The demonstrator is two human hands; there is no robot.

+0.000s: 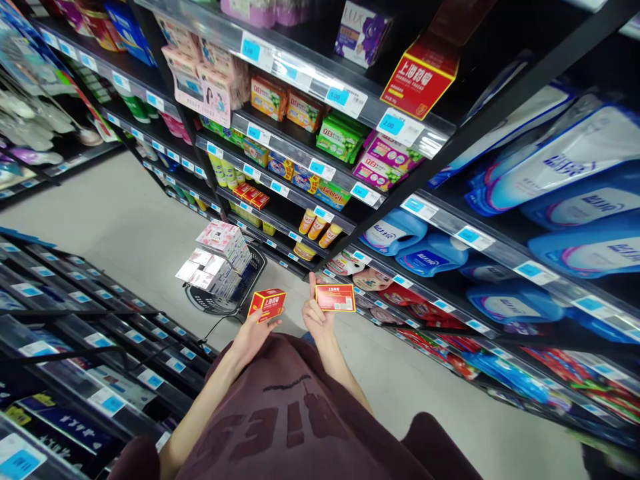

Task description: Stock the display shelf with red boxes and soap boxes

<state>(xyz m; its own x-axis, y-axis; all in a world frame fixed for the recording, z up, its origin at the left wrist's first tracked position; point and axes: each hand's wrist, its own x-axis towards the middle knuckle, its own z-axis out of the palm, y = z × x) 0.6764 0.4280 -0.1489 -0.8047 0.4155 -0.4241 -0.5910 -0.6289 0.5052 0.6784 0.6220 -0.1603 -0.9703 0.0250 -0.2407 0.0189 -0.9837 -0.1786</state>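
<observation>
In my left hand (255,331) is a small red soap box (269,305) with a yellow edge and white lettering, tilted so its top and front show. My right hand (319,313) grips a second red soap box (335,297), its flat face with a barcode turned up toward me; the index finger points out past it. Both boxes are apart, held in front of my waist. A matching red box (420,77) sits on the upper shelf, and several smaller red boxes (251,196) lie on a lower shelf.
A black shopping basket (200,301) stacked with white and pink boxes (223,239) stands on the floor ahead left. Shelves of soap (341,137) rise in front. Blue detergent bottles (425,257) fill the right side. Another shelf rack (80,353) stands close on the left.
</observation>
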